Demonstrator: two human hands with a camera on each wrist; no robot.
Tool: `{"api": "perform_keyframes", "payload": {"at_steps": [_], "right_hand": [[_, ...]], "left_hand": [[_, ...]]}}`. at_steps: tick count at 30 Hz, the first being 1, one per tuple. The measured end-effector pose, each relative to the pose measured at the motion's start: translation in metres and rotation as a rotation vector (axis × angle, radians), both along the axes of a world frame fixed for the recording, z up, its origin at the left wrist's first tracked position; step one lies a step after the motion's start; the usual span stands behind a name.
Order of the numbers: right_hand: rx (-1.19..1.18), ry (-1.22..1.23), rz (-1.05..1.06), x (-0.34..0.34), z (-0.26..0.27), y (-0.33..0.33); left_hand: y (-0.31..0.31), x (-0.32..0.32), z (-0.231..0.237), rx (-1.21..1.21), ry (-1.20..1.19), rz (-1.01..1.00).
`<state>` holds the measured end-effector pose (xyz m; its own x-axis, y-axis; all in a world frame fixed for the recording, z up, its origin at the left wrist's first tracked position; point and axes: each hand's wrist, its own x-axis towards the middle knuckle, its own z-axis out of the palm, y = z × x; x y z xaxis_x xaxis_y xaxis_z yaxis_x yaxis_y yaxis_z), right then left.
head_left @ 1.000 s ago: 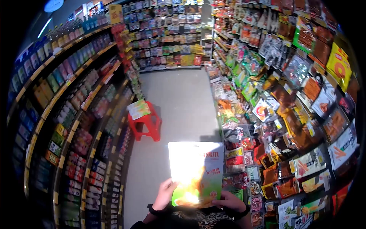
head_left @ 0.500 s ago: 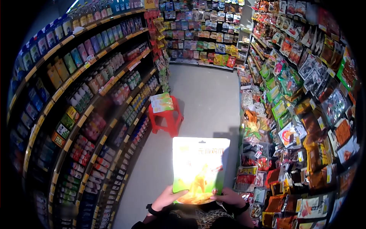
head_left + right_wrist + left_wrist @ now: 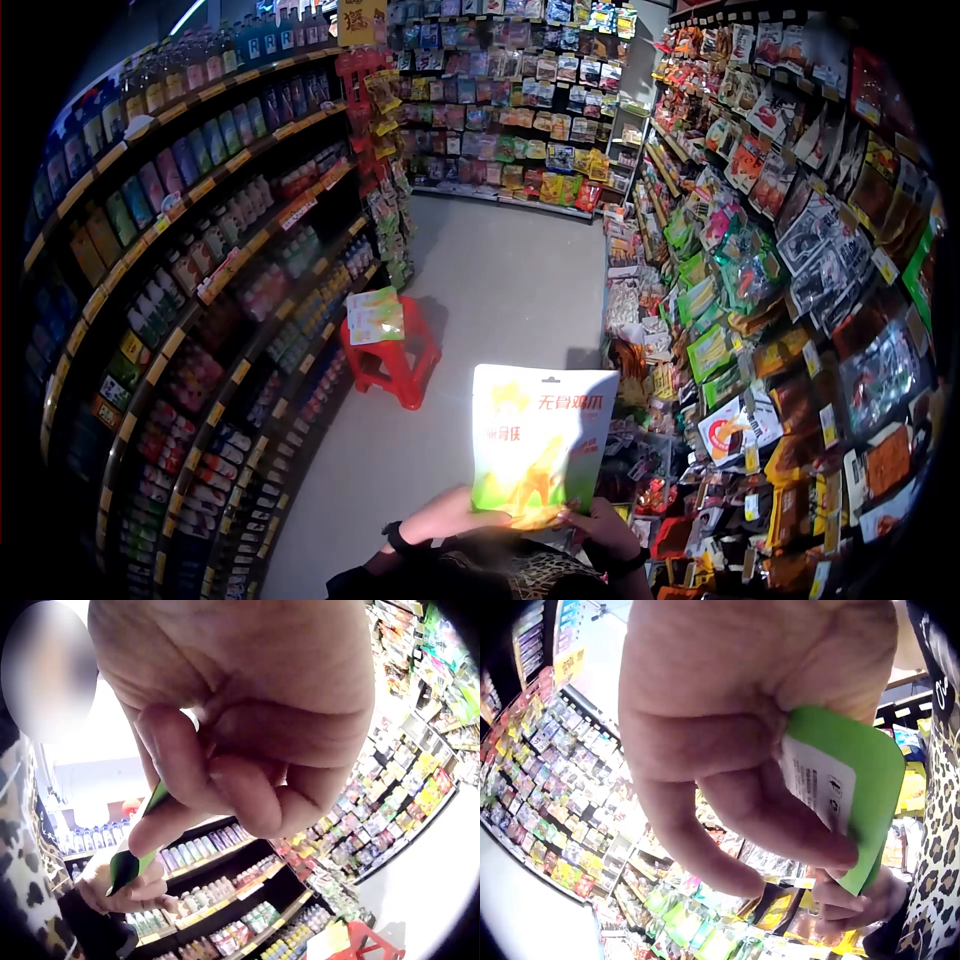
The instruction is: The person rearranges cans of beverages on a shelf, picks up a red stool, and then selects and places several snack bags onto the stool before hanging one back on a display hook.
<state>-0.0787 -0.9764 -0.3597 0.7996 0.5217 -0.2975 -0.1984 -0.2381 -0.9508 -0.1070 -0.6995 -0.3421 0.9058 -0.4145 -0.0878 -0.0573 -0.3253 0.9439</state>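
A white and green snack pouch (image 3: 545, 430) with red Chinese lettering and a chicken-feet picture faces me upright in the head view, partly washed out by bright light. My left hand (image 3: 455, 515) grips its lower left corner, thumb across the front. At the lower right corner, my right hand (image 3: 605, 530) pinches it, thumb on the front. The left wrist view has the left hand (image 3: 720, 727) with fingers curled behind the pouch's green bottom (image 3: 874, 772). In the right wrist view, the right hand's (image 3: 255, 735) fingers bend at the pouch's thin green edge (image 3: 131, 866).
A red plastic stool (image 3: 395, 365) stands on the aisle floor, a similar green and white pouch (image 3: 375, 315) on its seat. Bottle shelves (image 3: 190, 240) line the left; hanging snack packets (image 3: 740, 290) crowd the right. A packet rack (image 3: 500, 120) closes the far end.
My left hand has slid from the pouch's left edge down to its lower corner. The head view has shifted, and glare on the pouch has moved, so more lettering shows.
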Motion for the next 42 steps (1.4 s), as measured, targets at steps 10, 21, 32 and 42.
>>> {"api": "perform_keyframes", "payload": {"at_steps": [10,21,32,42], "right_hand": [[-0.002,-0.013,0.183,0.08,0.003,-0.024],[0.041,0.071,0.245,0.138,-0.019,-0.002],[-0.002,0.104,0.287,0.267,-0.002,0.139],[0.171,0.085,0.316,0.345,0.0,0.303]], "left_hand": [[-0.02,0.062,-0.018,-0.003,-0.082,0.091],[0.002,0.133,0.009,0.148,0.068,0.08],[0.126,0.213,-0.008,0.064,0.043,0.206],[0.263,0.258,0.0,0.139,-0.078,0.462]]}}
